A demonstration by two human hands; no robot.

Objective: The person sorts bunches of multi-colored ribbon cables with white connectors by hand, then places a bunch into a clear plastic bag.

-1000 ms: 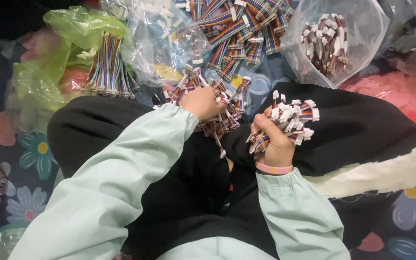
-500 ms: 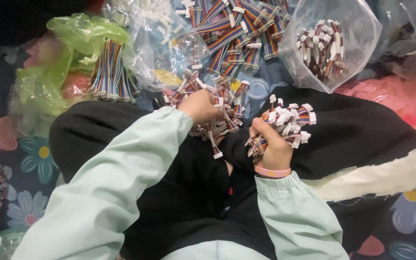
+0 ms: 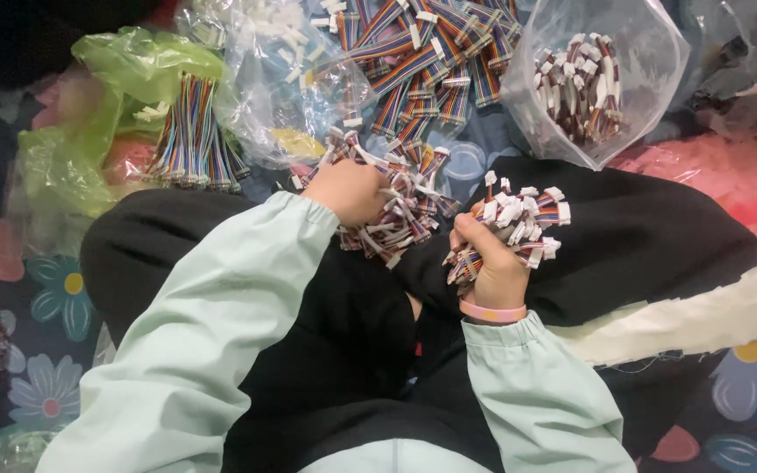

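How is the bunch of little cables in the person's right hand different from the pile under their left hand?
The bunch in the right hand is gripped in a closed fist, its white plugs standing upward together; the pile of cables lies loose on the lap, plugs pointing every way. The left hand only rests on the pile. The bunch looks tidier and smaller. Both are short multicoloured wires with white plugs.

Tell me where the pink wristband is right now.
In the head view, the pink wristband circles the right hand's wrist, right of centre, between the pale green sleeve cuff and the fist gripping a wire bundle.
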